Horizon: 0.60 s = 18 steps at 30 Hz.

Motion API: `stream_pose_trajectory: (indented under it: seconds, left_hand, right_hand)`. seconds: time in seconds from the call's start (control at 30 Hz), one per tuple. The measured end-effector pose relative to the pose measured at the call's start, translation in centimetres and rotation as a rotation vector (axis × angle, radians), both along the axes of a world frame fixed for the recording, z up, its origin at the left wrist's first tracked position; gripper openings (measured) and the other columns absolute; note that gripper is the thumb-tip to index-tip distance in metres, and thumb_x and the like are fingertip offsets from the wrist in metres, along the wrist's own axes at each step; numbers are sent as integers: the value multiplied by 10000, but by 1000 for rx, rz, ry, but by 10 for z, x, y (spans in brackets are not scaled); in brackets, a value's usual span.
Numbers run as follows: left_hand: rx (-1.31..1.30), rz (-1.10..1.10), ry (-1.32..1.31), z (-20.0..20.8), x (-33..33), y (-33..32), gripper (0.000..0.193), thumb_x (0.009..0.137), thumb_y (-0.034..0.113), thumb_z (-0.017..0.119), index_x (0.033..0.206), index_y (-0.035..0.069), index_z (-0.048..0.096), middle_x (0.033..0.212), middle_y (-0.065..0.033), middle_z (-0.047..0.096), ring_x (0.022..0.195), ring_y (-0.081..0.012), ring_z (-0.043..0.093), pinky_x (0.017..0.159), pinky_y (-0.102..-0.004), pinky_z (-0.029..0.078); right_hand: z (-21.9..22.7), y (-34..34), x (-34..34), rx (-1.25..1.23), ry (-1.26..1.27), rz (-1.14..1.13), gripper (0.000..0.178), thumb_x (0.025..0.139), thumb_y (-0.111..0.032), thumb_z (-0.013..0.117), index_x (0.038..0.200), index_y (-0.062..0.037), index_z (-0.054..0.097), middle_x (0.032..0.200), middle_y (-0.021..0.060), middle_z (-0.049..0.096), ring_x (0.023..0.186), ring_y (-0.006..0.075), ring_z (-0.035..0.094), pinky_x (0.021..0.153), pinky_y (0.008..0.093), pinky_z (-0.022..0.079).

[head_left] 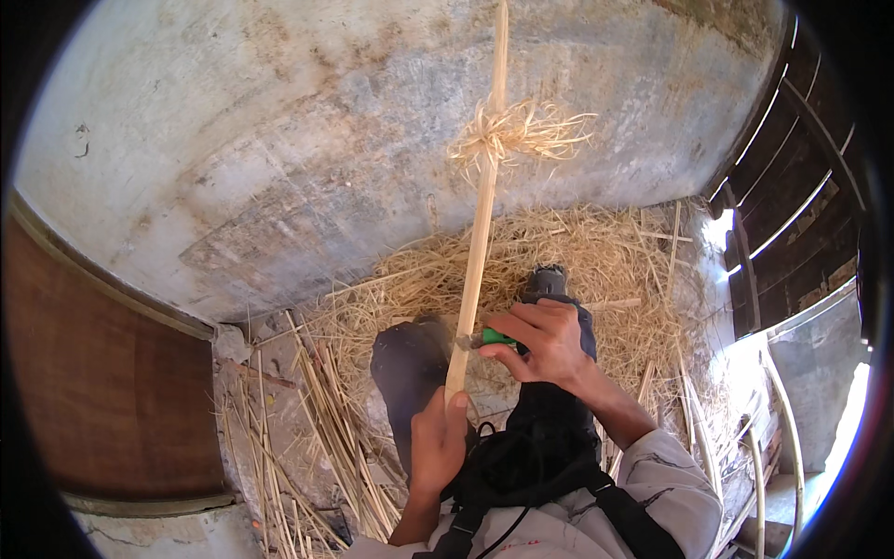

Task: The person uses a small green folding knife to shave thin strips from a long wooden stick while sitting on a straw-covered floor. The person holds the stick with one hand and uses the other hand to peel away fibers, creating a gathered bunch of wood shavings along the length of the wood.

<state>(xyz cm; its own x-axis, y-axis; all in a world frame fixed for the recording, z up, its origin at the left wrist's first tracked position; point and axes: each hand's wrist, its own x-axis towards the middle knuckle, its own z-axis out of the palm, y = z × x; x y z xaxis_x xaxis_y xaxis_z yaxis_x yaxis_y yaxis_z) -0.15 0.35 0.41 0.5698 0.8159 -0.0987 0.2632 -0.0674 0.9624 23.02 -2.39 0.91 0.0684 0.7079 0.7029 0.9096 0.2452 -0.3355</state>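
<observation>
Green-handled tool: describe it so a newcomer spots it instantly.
From the big stained wall, follow the long pale strip down to the person's right hand. The green-handled tool juts from that grip, its grey end at the strip. Its bright green sets it apart from the straw-coloured shavings.

A stained grey wall [279, 140] is rising beyond the littered floor [700, 307], a brown panel [112, 373] is standing at the left, and bright light [719, 229] is showing through gaps between dark slats [792, 219] at the right.

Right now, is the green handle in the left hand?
No, the right hand grips the green handle, while the left hand holds the wooden strip.
</observation>
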Motion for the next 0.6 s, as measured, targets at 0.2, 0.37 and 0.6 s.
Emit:
stream_pose_trajectory:
  seconds: [0.2, 0.37, 0.6]
  left_hand:
    - [-5, 11, -10, -3, -1, 2, 358, 1138, 270, 508, 1013, -43, 630, 642, -99, 550, 592, -155, 533, 587, -374, 452]
    - [3, 22, -17, -4, -2, 2, 367, 1138, 278, 508, 1000, -42, 623, 639, -105, 552, 587, -164, 533, 586, -380, 453]
    - [2, 29, 9, 0, -2, 2, 371, 1138, 279, 507, 985, -41, 617, 637, -111, 550, 586, -170, 532, 586, -384, 453]
  right_hand:
    - [-5, 6, 0, 8, -9, -7, 324, 825, -428, 864, 988, -163, 773, 733, -26, 649, 563, 200, 626, 538, 338, 478]
    - [-7, 10, -1, 40, -1, -7, 326, 825, -437, 861, 982, -167, 770, 716, -29, 631, 554, 199, 615, 533, 332, 469]
    - [-7, 12, -1, 49, -4, -5, 335, 825, -440, 861, 989, -162, 769, 699, -26, 609, 538, 204, 591, 528, 335, 461]
